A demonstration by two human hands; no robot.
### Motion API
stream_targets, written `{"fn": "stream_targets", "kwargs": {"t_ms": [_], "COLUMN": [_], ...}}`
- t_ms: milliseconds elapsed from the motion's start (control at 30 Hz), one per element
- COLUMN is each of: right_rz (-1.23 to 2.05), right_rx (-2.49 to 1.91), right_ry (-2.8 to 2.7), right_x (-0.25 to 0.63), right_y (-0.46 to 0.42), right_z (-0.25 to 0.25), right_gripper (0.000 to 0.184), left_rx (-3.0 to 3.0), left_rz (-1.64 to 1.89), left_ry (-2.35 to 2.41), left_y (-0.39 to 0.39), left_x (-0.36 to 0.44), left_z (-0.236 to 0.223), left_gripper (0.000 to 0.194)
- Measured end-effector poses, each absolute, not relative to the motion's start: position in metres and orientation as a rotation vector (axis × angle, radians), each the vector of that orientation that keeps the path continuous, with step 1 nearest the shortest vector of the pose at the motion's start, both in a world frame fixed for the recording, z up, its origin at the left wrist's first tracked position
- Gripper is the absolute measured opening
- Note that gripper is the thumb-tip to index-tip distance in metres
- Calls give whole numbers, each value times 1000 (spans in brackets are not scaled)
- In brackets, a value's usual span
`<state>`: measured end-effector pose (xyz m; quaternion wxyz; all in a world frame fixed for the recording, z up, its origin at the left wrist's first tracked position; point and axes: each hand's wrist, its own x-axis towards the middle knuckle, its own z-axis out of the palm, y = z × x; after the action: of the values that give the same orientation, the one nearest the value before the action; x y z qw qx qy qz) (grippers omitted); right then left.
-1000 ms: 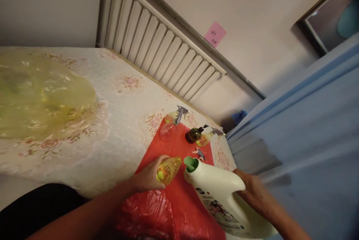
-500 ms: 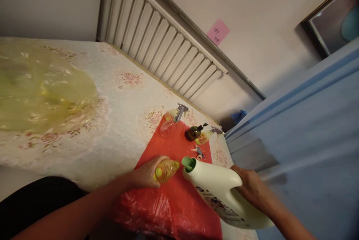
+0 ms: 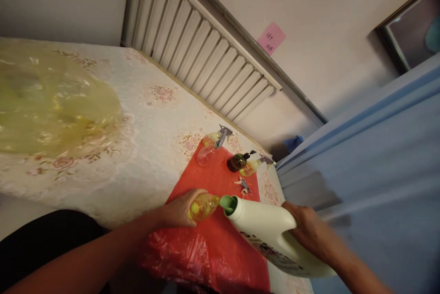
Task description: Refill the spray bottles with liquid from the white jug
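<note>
My left hand (image 3: 182,208) is closed round a small clear bottle (image 3: 203,207) with yellow liquid in it, tilted with its neck to the right. By its handle, my right hand (image 3: 304,225) grips a large pale-green jug (image 3: 264,218), tipped on its side. The jug's green pouring spout (image 3: 227,203) meets or nearly meets the bottle's mouth; whether they touch, I cannot tell. Beyond the jug's neck, a grey spray trigger (image 3: 244,186) lies on the red plastic sheet (image 3: 213,243).
Spray bottles (image 3: 206,153) with grey triggers and a dark pump bottle (image 3: 237,162) stand at the sheet's far end. A yellow plastic bag (image 3: 58,101) rests on the flowered tablecloth (image 3: 144,147) at left. A radiator (image 3: 202,51) lines the wall; a blue curtain (image 3: 371,156) hangs right.
The jug's spout has shifted slightly left, closing the small gap to the bottle's mouth. Both hands keep their holds.
</note>
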<state>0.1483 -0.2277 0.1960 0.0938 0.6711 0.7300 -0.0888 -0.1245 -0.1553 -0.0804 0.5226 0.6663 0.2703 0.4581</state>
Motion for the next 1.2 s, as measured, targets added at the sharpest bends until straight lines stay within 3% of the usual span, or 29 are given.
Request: {"fn": "stream_targets", "kwargs": {"t_ms": [933, 1200], "right_rz": [-100, -99], "right_rx": [1814, 1819], "right_ry": [2137, 2101], "right_x": [140, 140], "right_y": [-214, -212], "right_z": [211, 212], "right_gripper": [16, 17], "left_rx": [1630, 1814], "left_rz": [1112, 937], "left_ry": [589, 624], "left_y": [-154, -147], "left_x": [-125, -122], "left_z": [-88, -99], "left_gripper": [85, 95]}}
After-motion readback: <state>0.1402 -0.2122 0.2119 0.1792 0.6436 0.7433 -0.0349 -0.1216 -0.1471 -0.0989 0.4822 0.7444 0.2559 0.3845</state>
